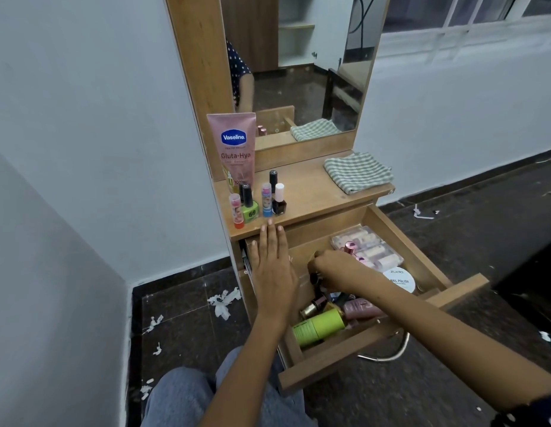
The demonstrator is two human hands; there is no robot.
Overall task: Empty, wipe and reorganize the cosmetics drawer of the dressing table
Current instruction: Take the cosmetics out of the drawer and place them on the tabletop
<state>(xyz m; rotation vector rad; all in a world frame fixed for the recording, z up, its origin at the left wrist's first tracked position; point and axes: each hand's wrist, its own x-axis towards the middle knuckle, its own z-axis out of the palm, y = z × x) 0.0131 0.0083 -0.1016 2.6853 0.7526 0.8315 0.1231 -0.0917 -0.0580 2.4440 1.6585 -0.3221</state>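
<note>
The wooden drawer (pixel 400 232) is pulled out under the dressing table top (pixel 311 192). In it lie a green bottle (pixel 319 328), a pink tube (pixel 360 308), a clear case of small tubes (pixel 368 248), a white round tin (pixel 400 280) and small bottles. My right hand (pixel 332 268) reaches into the drawer, fingers curled round a small dark item that is mostly hidden. My left hand (pixel 271 260) lies flat, fingers straight, over the drawer's left side, fingertips at the table's front edge. On the top stand a pink Vaseline tube (pixel 234 149), nail polishes (pixel 249 208) and lip balms (pixel 236 211).
A folded green checked cloth (pixel 357 172) lies on the right of the table top. A mirror (pixel 299 63) rises behind. White walls close in on the left. White paper scraps (pixel 223 302) litter the dark floor. A metal ring handle (pixel 388 352) hangs under the drawer front.
</note>
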